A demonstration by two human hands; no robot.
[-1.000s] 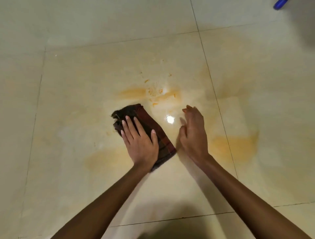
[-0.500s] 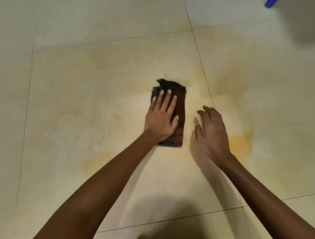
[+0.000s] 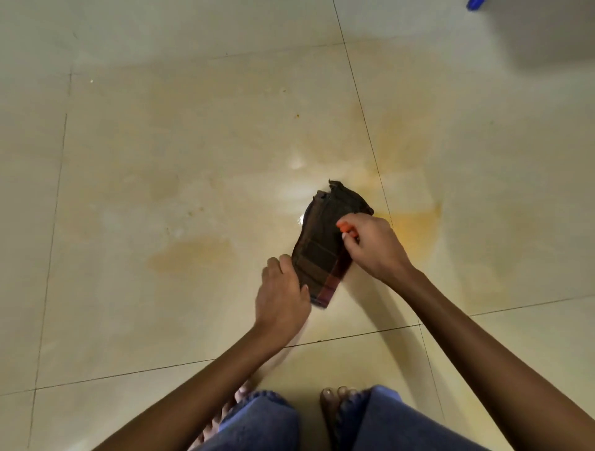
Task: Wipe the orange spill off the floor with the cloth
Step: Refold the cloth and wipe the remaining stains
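Note:
A dark brown checked cloth [image 3: 325, 244], folded into a long strip, lies on the cream floor tiles [image 3: 161, 154]. My left hand [image 3: 281, 294] grips its near left edge. My right hand [image 3: 370, 248] pinches its right side, the fingertips stained orange. An orange spill [image 3: 415, 231] smears the floor just right of the cloth, past the tile joint. A fainter orange patch [image 3: 190, 254] lies left of the cloth. A wet, shiny streak [image 3: 293, 193] sits beyond the cloth's far end.
My bare feet [image 3: 335, 399] and blue jean legs [image 3: 264, 421] are at the bottom of the view. A blue object [image 3: 474, 4] lies at the top right edge. A grey shadow [image 3: 547, 32] covers the top right corner.
My left hand has come off the top of the cloth and now holds its near edge. My right hand has moved onto the cloth and taken hold of its right side.

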